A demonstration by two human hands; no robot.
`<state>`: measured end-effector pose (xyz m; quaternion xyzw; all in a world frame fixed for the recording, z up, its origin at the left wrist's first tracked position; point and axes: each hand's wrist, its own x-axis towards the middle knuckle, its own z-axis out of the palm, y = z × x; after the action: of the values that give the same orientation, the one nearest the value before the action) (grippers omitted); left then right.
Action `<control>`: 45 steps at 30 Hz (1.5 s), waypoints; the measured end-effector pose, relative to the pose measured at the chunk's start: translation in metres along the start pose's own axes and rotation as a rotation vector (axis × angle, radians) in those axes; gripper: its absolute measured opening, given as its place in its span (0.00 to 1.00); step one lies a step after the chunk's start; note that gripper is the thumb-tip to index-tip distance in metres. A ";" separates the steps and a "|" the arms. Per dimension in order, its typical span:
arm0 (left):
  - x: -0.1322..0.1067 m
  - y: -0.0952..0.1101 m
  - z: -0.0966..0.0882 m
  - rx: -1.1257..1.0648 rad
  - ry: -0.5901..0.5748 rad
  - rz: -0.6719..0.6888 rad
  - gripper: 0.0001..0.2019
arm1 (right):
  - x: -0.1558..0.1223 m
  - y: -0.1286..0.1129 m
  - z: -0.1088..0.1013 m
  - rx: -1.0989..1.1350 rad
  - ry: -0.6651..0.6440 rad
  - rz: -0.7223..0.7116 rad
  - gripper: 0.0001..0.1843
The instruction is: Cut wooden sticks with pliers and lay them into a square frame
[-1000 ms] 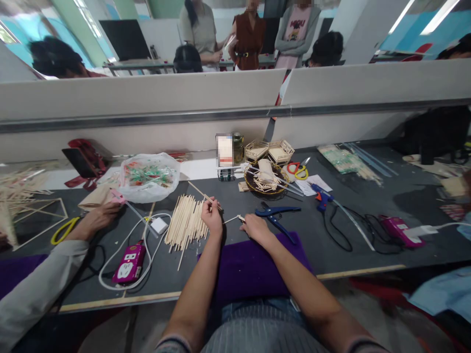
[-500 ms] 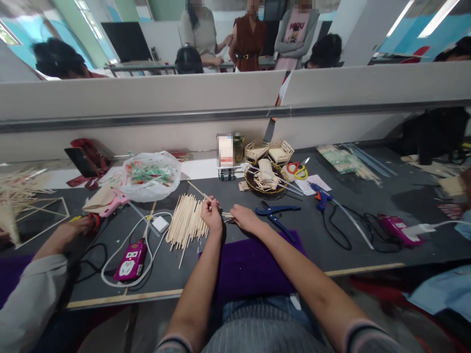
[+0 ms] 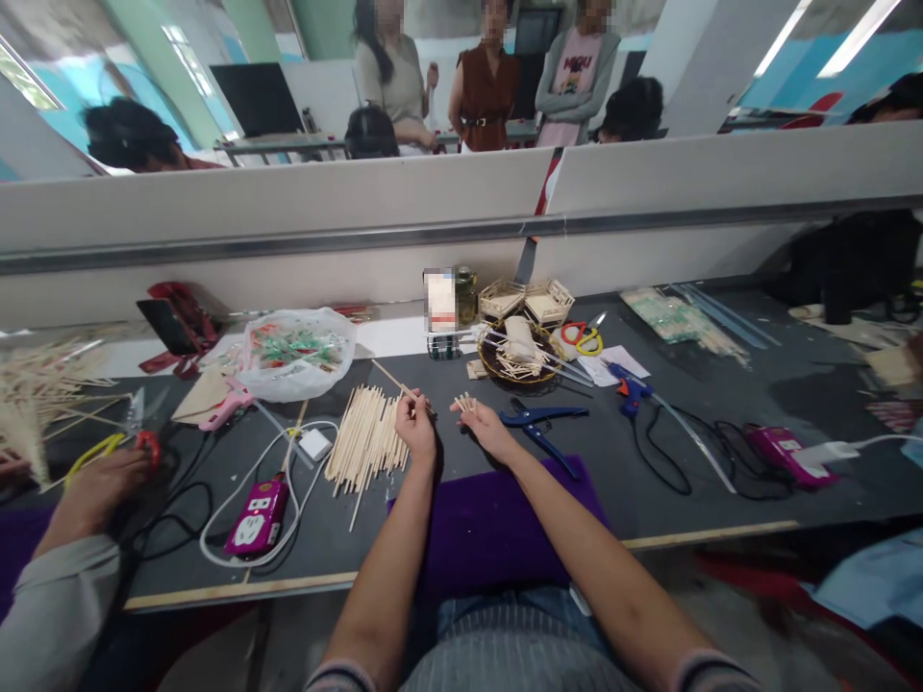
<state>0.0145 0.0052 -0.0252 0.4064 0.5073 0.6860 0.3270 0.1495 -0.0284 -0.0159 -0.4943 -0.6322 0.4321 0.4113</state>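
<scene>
My left hand [image 3: 416, 423] pinches a long thin wooden stick [image 3: 395, 381] that slants up to the left, just right of a pile of several like sticks [image 3: 364, 439]. My right hand [image 3: 485, 424] is raised a little off the dark table [image 3: 627, 490], fingers closed on a small bunch of short stick pieces [image 3: 464, 403]. Blue-handled cutters [image 3: 539, 420] lie just right of that hand. A purple cloth [image 3: 490, 529] is under my forearms.
A co-worker's hand [image 3: 97, 481] at far left is by yellow and red scissors [image 3: 108, 448]. Also on the table: a pink power strip [image 3: 254, 519] with white cable, a plastic bag [image 3: 297, 352], a dish of stick bits [image 3: 520, 354], a blue glue gun [image 3: 630, 386], small stick baskets [image 3: 528, 298]. A grey partition [image 3: 461, 231] runs behind.
My right hand moved left to my left hand, gathered short pieces and lifted them. The co-worker's hand drew back from the pink glue gun to the scissors.
</scene>
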 end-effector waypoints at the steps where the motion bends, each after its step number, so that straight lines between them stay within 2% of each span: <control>1: -0.001 0.001 0.000 0.002 -0.004 0.005 0.12 | -0.001 0.003 0.002 0.128 0.045 0.003 0.10; 4: -0.002 0.003 0.000 0.012 -0.010 0.009 0.12 | -0.006 0.006 0.006 0.286 0.058 0.031 0.08; 10: -0.002 -0.001 0.000 0.028 -0.026 0.009 0.11 | -0.011 0.001 0.005 0.353 0.030 -0.006 0.07; 14: -0.003 0.001 0.001 0.029 -0.026 0.006 0.11 | -0.011 0.007 0.006 0.337 0.019 0.034 0.10; 21: -0.005 0.004 0.003 0.001 -0.047 0.002 0.11 | -0.011 0.011 0.009 0.520 0.035 0.074 0.14; 27: -0.003 -0.001 0.005 -0.051 -0.076 -0.068 0.12 | -0.009 0.010 0.010 0.559 0.014 0.101 0.18; 30: -0.003 -0.003 0.006 -0.088 -0.105 -0.117 0.14 | -0.010 0.011 0.009 0.657 -0.046 0.208 0.21; 33: -0.003 -0.004 0.006 -0.111 -0.151 -0.170 0.17 | -0.016 0.011 0.005 0.876 -0.140 0.340 0.22; 36: -0.003 -0.003 0.005 -0.129 -0.204 -0.211 0.18 | -0.020 0.009 0.000 0.998 -0.200 0.388 0.20; 41: -0.003 0.003 0.007 -0.181 -0.358 -0.239 0.19 | -0.020 0.004 -0.007 0.998 -0.255 0.431 0.15; 45: -0.006 0.008 0.008 -0.245 -0.503 -0.409 0.17 | -0.018 0.000 -0.009 0.978 -0.306 0.452 0.13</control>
<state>0.0242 0.0008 -0.0177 0.4105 0.3956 0.5402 0.6190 0.1610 -0.0450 -0.0146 -0.3008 -0.2887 0.8193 0.3935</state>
